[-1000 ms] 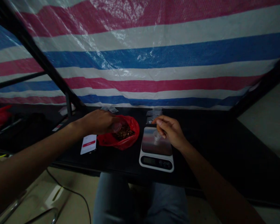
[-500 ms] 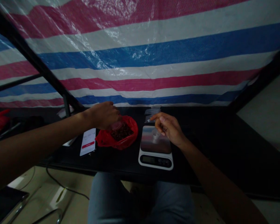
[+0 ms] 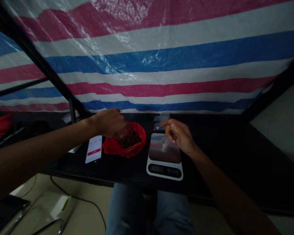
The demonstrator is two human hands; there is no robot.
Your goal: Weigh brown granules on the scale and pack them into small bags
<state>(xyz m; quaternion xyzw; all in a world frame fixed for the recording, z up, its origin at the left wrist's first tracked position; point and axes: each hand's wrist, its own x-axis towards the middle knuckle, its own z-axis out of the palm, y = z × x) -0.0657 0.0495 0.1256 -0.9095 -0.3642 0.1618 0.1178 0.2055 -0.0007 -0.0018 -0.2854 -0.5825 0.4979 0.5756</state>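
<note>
Over the left side of a red plastic bag [image 3: 139, 147] is my left hand [image 3: 111, 123], its fingers closed round a clear plastic piece [image 3: 123, 132] that is hard to make out. Dark brown beans [image 3: 130, 138] lie in the open bag. My right hand [image 3: 178, 133] hovers above the upper right of a white kitchen scale [image 3: 164, 156], fingers curled and index finger pointing left; whether it grips anything is unclear. A small clear item [image 3: 164, 142] rests on the scale's metal plate, just below these fingers.
Small clear bags [image 3: 159, 122] lie behind the scale. A phone [image 3: 94, 149] with a lit screen is left of the red bag. Another red bag [image 3: 0, 125] sits far left. Black frame bars and a striped sheet [image 3: 156, 62] stand behind the black table [image 3: 230, 153].
The camera view has shifted slightly, and my legs appear in a different position. Both hands stay in nearly the same places over the bag and scale.
</note>
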